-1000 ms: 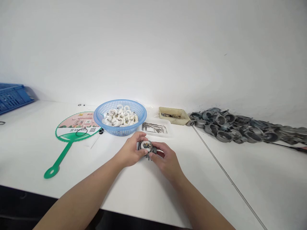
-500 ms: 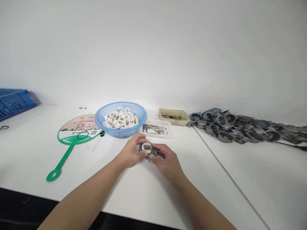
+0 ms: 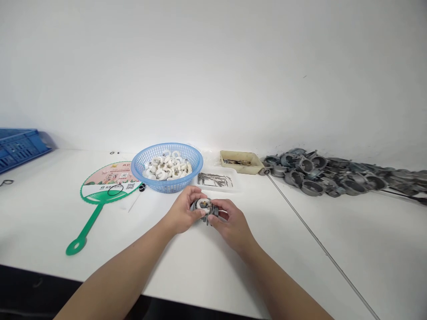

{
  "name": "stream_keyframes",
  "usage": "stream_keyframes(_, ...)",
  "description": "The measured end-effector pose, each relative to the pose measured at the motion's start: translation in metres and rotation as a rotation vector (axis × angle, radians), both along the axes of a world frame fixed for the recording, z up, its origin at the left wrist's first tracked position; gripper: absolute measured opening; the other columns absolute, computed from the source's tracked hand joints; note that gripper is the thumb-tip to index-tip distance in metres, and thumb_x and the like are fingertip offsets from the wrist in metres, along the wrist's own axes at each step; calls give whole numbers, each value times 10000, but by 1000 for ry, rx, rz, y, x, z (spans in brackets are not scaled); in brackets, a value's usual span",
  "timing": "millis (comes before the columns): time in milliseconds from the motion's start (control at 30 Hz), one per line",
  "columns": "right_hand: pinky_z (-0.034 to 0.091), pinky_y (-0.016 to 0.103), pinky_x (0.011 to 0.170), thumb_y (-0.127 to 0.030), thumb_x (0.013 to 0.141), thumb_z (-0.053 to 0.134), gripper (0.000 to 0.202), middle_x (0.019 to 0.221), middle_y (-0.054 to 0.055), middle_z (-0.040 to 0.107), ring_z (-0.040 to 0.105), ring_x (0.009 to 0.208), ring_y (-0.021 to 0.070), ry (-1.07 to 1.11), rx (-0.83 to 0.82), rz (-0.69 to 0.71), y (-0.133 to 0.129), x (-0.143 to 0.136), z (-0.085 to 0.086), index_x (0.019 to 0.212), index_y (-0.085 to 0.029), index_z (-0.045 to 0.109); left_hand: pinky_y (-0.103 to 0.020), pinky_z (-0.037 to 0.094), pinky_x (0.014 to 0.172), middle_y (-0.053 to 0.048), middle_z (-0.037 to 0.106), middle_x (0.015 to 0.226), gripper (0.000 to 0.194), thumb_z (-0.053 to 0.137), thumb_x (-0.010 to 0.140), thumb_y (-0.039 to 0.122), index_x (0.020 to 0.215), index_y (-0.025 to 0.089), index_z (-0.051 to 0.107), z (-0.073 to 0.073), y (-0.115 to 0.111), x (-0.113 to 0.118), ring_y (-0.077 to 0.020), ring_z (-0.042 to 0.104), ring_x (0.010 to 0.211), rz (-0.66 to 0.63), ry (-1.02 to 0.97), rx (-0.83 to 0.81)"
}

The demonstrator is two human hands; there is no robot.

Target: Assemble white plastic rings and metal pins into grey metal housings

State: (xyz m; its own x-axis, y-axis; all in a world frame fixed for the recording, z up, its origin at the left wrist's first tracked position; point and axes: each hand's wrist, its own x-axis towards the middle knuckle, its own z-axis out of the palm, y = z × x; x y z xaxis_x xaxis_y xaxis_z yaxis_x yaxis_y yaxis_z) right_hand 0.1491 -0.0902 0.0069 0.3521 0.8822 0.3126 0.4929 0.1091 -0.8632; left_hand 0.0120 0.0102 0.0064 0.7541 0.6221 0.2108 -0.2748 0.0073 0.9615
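Observation:
A small grey metal part (image 3: 214,210) with a white ring-shaped piece (image 3: 199,205) and brass bits inside is held low over the white table, between both hands. My left hand (image 3: 185,210) grips its left side, thumb at the white piece and fingers curled behind. On the right side, my right hand (image 3: 232,223) pinches the same part with thumb in front and fingers behind. Beyond the hands are a blue basket (image 3: 167,186) of white ring-shaped pieces and a white tray (image 3: 230,173) of thin metal pins.
A cream tray (image 3: 255,169) holds thin tools. Grey metal housings (image 3: 313,187) are heaped at the right, with a long thin rod (image 3: 320,243) in front. At the left lie a green-handled fan (image 3: 89,222), a black ring (image 3: 141,188) and a blue crate (image 3: 23,149).
The camera view has shifted slightly. Both hands keep nearly the same hold on the grey metal part.

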Motion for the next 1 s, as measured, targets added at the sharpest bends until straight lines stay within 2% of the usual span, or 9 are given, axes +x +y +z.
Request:
stream_keyframes(267, 519, 369, 820, -298, 711, 614, 328, 1040, 57, 574, 595, 925, 204, 89, 3, 22, 0, 0, -1, 1030, -222, 611, -266, 432, 709, -76, 538, 1096, 472, 669, 679, 166, 1062, 199, 396, 4, 7, -1, -128, 539, 869, -53, 59, 35)
stream_keyframes(400, 518, 375, 827, -305, 711, 614, 332, 1033, 61, 584, 601, 919, 206, 99, -6, 19, 0, 1, -2, 1028, -206, 602, -286, 443, 739, -94, 543, 1104, 492, 667, 669, 142, 1080, 193, 401, 6, 10, -1, -172, 528, 973, -53, 85, 121)
stream_keyframes(467, 518, 371, 826, -311, 709, 611, 334, 1031, 63, 586, 600, 919, 204, 95, 2, 10, 0, 1, -2, 1026, -204, 604, -307, 441, 790, -95, 551, 1091, 463, 659, 671, 131, 1072, 180, 432, 7, 10, -1, -185, 522, 1010, -34, 105, 211)
stream_keyframes(567, 520, 367, 823, -323, 708, 609, 335, 1033, 66, 581, 597, 922, 202, 88, 16, 15, 1, 1, -2, 1022, -207, 609, -324, 442, 812, -77, 573, 1015, 403, 650, 682, 155, 1048, 165, 484, 7, 11, -1, -177, 556, 937, -6, 154, 336)
stream_keyframes(667, 520, 371, 820, -323, 702, 613, 333, 1026, 61, 577, 595, 920, 201, 90, 27, 26, 1, 0, -3, 1016, -213, 612, -338, 446, 825, -78, 566, 1015, 420, 677, 651, 193, 1039, 165, 520, 9, 11, -2, -192, 558, 932, 72, 183, 447)
stream_keyframes(800, 518, 371, 822, -336, 693, 628, 343, 1021, 60, 577, 579, 944, 205, 103, 63, 23, 1, -1, -4, 1013, -214, 613, -350, 441, 828, -75, 581, 969, 312, 705, 614, 252, 905, 173, 624, 17, 8, -5, -216, 542, 931, 150, 298, 645)
stream_keyframes(1000, 519, 376, 812, -338, 695, 636, 343, 1036, 63, 567, 570, 960, 211, 123, 53, 60, 0, 0, -5, 1016, -220, 613, -336, 445, 778, -52, 618, 877, 323, 720, 587, 310, 881, 186, 666, 29, 4, -10, -206, 554, 844, 189, 410, 690)
